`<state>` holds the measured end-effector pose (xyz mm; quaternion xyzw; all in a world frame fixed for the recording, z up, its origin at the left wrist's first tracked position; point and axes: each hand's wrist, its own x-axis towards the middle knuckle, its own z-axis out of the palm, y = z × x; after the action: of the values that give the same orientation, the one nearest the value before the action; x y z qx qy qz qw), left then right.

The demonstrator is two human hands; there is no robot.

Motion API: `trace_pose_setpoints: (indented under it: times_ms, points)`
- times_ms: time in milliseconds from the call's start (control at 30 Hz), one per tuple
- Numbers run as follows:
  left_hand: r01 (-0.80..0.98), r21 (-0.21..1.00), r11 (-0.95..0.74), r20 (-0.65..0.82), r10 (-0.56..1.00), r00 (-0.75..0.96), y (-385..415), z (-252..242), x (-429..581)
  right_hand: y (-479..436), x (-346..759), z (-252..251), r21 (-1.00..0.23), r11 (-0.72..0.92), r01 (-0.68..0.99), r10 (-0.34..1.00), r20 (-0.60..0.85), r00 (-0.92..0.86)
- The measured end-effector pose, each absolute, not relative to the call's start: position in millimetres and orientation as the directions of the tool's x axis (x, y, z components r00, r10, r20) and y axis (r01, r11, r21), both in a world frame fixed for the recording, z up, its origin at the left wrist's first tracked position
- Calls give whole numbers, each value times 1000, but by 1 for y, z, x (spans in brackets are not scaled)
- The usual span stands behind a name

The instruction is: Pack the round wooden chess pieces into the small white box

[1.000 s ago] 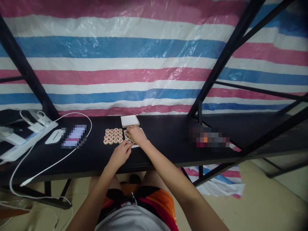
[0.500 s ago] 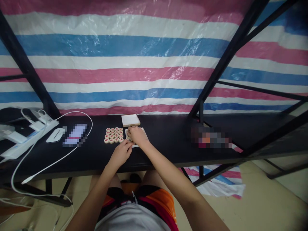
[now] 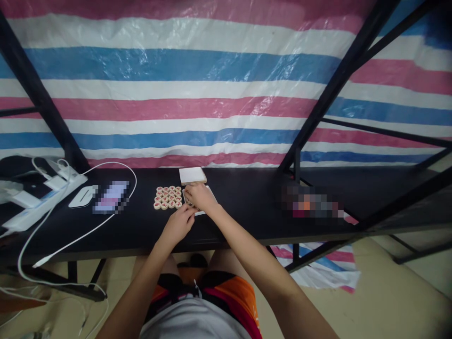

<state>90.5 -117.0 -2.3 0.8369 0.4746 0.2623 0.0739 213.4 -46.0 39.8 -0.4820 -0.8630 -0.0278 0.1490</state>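
Rows of round wooden xiangqi pieces (image 3: pixel 168 198) with red characters lie to the left of my hands. Beside them a shallow white box (image 3: pixel 213 194) holds more pieces, their dark marks showing in the gap between my hands. My right hand (image 3: pixel 199 196) lies over this box, fingers curled down among the pieces and covering most of them. At the box's front left corner is my left hand (image 3: pixel 179 223), its fingers bent and closed together near the right fingertips. What either hand grips is hidden. A white box lid (image 3: pixel 192 175) lies just behind.
On the black table (image 3: pixel 243 202), a white power strip (image 3: pixel 42 200) with plugs and cables stands left, near a white flat device (image 3: pixel 83 196) and a blurred phone (image 3: pixel 110 197). A blurred object (image 3: pixel 310 203) lies right. Black metal posts (image 3: pixel 318 108) frame the striped sheet behind.
My right hand has shifted very slightly left over the box. My left hand stays at the front corner. The rows of pieces look the same, and the whole view has moved a little.
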Motion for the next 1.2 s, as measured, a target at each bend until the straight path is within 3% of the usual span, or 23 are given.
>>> trace_pose_setpoints:
  times_ms: [133,267,433,533,667,767,833,1033,1200]
  points:
    - [794,297,-530,401,824,399,-118,-3,90,-40,207,50,-141,667,732,745,144,-651]
    - [826,181,-534,458,789,410,-121,-5,88,-35,196,61,-168,689,705,713,-18,-701]
    - [816,161,-556,466,771,434,-121,-8,87,-41,179,69,-68,665,743,734,-124,-668]
    - [823,161,-545,444,785,432,-121,-8,87,-45,178,68,-80,659,748,743,-84,-664]
    - [825,157,-543,432,789,437,-123,-6,88,-41,205,72,-305,651,695,753,150,-641]
    - [824,179,-537,422,799,428,-125,-4,89,-34,242,70,-452,611,650,790,393,-470]
    - [826,197,-528,416,808,417,-125,-3,90,-30,266,58,-486,551,679,816,484,-317]
    - [821,237,-520,403,821,404,-124,-1,90,-25,295,3,-513,436,740,878,422,-224]
    - [828,270,-492,398,840,369,-123,-2,89,-22,293,-8,-517,442,733,877,423,-230]
